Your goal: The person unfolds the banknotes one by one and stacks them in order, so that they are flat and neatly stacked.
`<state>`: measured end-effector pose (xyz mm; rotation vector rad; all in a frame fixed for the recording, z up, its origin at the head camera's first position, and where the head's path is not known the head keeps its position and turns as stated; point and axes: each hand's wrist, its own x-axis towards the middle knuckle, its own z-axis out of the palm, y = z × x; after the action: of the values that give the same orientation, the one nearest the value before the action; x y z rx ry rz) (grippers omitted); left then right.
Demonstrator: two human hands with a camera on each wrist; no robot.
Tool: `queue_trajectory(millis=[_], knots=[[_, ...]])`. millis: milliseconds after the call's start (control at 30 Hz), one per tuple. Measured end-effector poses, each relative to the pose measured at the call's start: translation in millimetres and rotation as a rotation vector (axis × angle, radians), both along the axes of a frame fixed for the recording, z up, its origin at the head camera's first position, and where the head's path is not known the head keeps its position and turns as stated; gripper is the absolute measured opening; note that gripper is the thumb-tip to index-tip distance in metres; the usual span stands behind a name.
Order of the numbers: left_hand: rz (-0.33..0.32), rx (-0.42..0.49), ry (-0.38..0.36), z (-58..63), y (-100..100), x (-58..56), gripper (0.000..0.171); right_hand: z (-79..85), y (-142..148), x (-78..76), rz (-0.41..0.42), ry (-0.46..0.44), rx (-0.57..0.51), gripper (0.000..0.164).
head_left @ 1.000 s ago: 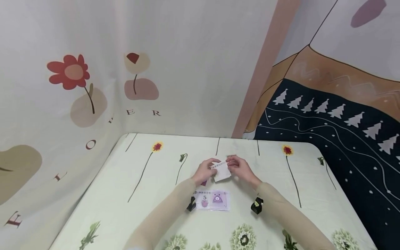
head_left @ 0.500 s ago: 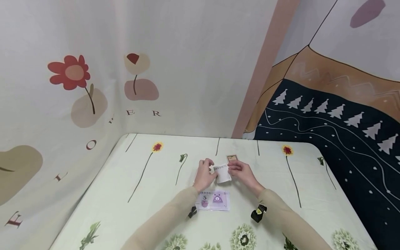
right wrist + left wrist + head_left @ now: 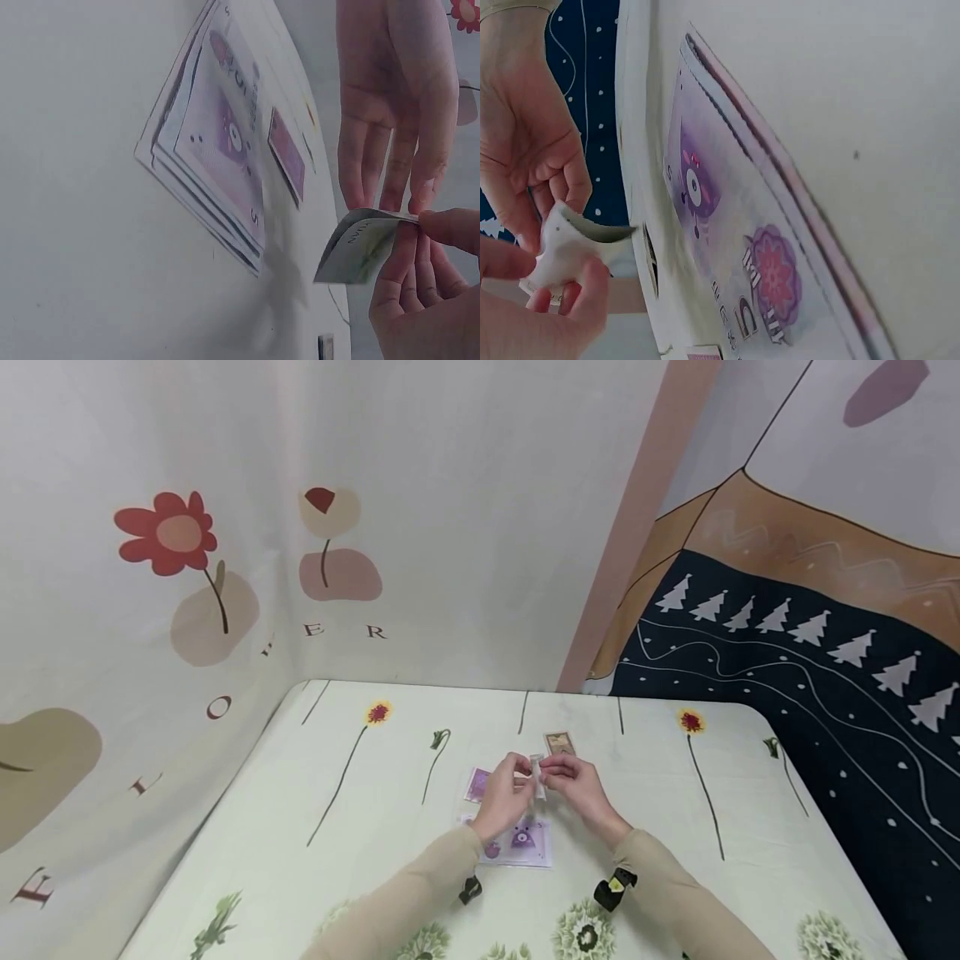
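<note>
Between both hands, above the middle of the table, is a small toy banknote (image 3: 537, 770), bent over into a fold. One side looks plain white; in the right wrist view its green print reads "YUAN" (image 3: 363, 244). My left hand (image 3: 510, 795) pinches it from the left with thumb and fingers. From the right, my right hand (image 3: 579, 783) grips the folded edge, thumb on top. Below the hands lies a stack of purple toy banknotes (image 3: 534, 852) marked 5, partly covered by the left wrist.
A small purple folded note (image 3: 476, 783) lies left of the left hand. Behind the right hand is a brown folded note (image 3: 559, 743). The table (image 3: 300, 777) has a flowered cloth, with a printed curtain (image 3: 465, 527) behind it.
The white note has gone from a wide, flat face toward the camera to a narrow folded strip. My left hand has come down and closer to the right hand, uncovering the small purple note.
</note>
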<state>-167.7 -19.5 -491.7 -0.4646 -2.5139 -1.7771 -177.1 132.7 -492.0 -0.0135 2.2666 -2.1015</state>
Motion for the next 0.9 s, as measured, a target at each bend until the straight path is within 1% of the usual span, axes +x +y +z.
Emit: queue_trajectory(millis=[167,233,433,500,567,700,733,800,900], knots=[[-0.002,0.051,-0.002,1.8,1,3.3,0.021,3.5,-1,5.2,0.019,0.003,0.011,0.024],[0.001,0.081,-0.024,2.6,2,4.2,0.020,3.7,0,6.2,0.020,0.004,0.017,0.025],[0.021,0.237,-0.116,1.5,4,2.7,0.018,5.3,0,9.0,0.047,0.027,0.057,0.025],[0.025,0.276,-0.131,1.4,4,2.1,0.018,7.0,0,10.3,0.061,0.038,0.071,0.024],[0.015,0.303,-0.131,0.9,3,2.0,0.017,10.2,0,12.2,0.073,0.048,0.077,0.024],[-0.013,0.341,-0.140,-1.5,1,2.6,0.017,24.3,0,19.9,0.100,0.073,0.088,0.022],[-0.018,0.343,-0.139,-2.3,1,2.6,0.017,25.2,0,20.6,0.105,0.074,0.090,0.022],[-0.019,0.341,-0.145,-3.4,0,2.5,0.017,25.0,1,21.1,0.110,0.078,0.098,0.023],[-0.016,0.329,-0.139,-1.7,-2,2.7,0.015,15.6,3,17.5,0.093,0.073,0.101,0.024]])
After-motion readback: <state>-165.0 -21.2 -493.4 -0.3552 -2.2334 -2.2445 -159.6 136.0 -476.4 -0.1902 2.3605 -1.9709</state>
